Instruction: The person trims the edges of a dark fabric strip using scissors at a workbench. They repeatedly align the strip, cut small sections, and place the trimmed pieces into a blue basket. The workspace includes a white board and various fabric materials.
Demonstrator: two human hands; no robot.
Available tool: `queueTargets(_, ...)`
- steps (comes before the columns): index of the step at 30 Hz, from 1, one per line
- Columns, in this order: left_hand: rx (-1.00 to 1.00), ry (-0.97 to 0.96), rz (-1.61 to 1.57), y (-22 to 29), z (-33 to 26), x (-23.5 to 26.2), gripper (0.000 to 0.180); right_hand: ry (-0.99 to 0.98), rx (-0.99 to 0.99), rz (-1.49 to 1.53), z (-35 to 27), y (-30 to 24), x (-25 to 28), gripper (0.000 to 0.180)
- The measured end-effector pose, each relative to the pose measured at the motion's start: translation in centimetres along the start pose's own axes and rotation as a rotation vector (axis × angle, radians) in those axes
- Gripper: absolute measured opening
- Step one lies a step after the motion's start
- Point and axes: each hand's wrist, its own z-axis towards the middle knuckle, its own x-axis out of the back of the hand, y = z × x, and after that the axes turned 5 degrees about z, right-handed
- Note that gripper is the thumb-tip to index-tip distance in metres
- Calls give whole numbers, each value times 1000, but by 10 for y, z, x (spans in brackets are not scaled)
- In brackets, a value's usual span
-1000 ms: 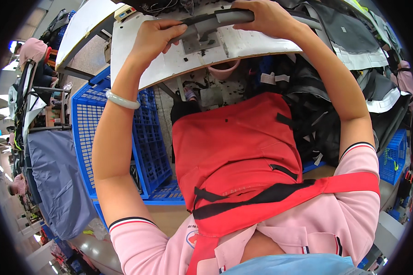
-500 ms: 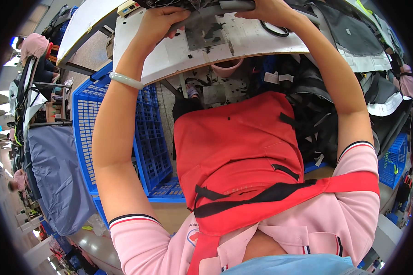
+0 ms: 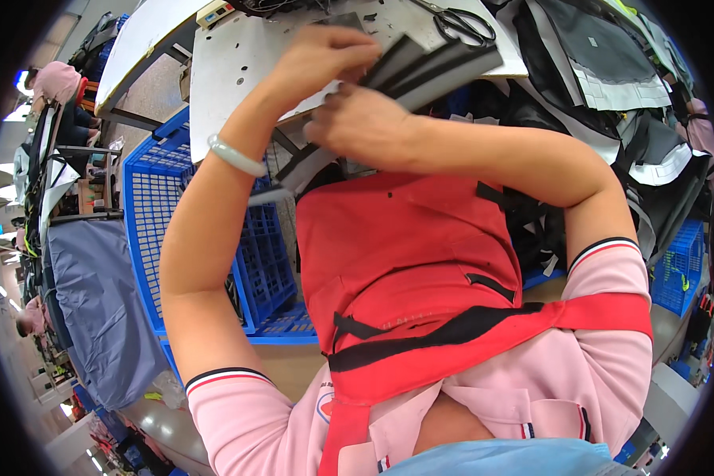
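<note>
A bundle of dark grey and black fabric strips [image 3: 444,79] lies slantwise over the near edge of the white table [image 3: 226,75]. Its ends fan out to the right, and further strip ends hang past the edge at left, above the blue crate. My left hand [image 3: 317,65], with a pale bangle at the wrist, is closed on the strips from above. Just below it, slightly blurred, my right hand [image 3: 363,127] has its fingers curled round the same bundle. Where the two hands meet, the middle of the strips is hidden. Black-handled scissors [image 3: 462,28] rest on the table behind the fanned ends.
Blue plastic crates [image 3: 155,230] stand at my left below the table. A power strip [image 3: 216,13] sits at the far left table corner. Dark panels with white edging [image 3: 595,59] are piled at right. A red apron [image 3: 408,230] covers my lap. Another person [image 3: 58,82] sits far left.
Both hands have come nearer from the far side of the table, the right one crossing leftward to meet the left. The strips now slant over the near edge, and the scissors are more exposed.
</note>
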Motion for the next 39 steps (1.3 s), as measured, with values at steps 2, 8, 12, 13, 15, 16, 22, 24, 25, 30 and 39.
queueTargets(2,140,-37,-88,-32,-24,10,38,-19,-87,85,-14,26,18,20)
queueTargets(8,301,-46,-192,-40,-72,26,36,63,-366,179,-82,103,59,53)
queueTargets(12,153,137,-70,-17,-48,34,31,131,-483,307,-75,113,82,47)
queueTargets(13,125,142,-23,-15,-42,36,30,52,-510,272,-74,121,89,52)
queueTargets(15,102,231,30,-16,-32,36,30,46,-445,144,-70,135,99,54)
queueTargets(16,79,274,44,-18,-27,35,30,27,-499,182,-66,135,103,53)
queueTargets(22,110,298,60,-27,-5,40,33,77,-545,233,-63,149,98,53)
queueTargets(24,104,285,53,-30,-2,42,33,94,-506,213,-65,156,95,53)
queueTargets(25,95,284,43,-32,0,44,33,83,-513,218,-64,156,96,53)
queueTargets(30,55,303,27,-30,3,45,33,80,-543,233,-59,157,101,53)
queueTargets(39,64,325,-141,-36,18,46,33,126,-560,227,-51,171,97,52)
